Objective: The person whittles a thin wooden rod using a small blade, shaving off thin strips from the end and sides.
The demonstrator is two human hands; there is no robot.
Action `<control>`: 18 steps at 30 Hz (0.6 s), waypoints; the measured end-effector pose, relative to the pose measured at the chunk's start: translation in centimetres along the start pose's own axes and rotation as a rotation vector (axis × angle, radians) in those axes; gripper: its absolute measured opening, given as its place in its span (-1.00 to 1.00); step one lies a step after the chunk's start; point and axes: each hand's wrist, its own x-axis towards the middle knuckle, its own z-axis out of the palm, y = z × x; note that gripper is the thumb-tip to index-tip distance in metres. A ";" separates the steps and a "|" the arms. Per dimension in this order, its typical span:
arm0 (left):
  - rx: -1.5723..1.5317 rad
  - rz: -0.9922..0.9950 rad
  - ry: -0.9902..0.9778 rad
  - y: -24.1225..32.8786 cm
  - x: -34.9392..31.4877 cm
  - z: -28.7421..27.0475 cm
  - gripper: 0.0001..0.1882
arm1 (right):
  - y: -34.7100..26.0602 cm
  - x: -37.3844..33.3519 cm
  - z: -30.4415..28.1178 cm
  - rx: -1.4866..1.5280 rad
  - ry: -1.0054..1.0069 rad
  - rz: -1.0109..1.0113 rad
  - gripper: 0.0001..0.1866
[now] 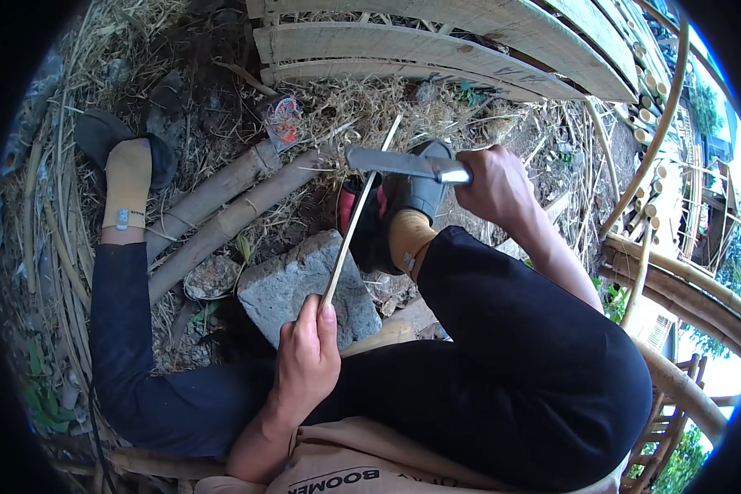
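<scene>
My left hand (306, 356) is closed around the lower end of a thin bamboo strip (356, 216), its thumb lying along the strip. From there the strip slants up and away, slightly to the right. In my right hand (496, 183) is the handle of a broad-bladed knife (395, 162), fingers wrapped round it. The blade points left and crosses the strip's upper part; whether its edge bites into the strip I cannot tell. Beneath the blade are my right shoe (424, 193) and a red and black object (362, 206), partly hidden.
A grey stone block (292, 284) lies below the strip, with a smaller rock (212, 277) beside it. Bamboo poles (230, 218) stretch across straw-littered ground on the left. Wooden planks (420, 45) stand at the far side. Stacked bamboo (650, 177) and a bamboo frame (675, 272) are at right.
</scene>
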 end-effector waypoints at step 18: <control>-0.154 -0.063 -0.084 0.2 0.1 -0.4 -0.71 | 2.1 2.2 0.4 -0.026 0.179 0.070 -0.89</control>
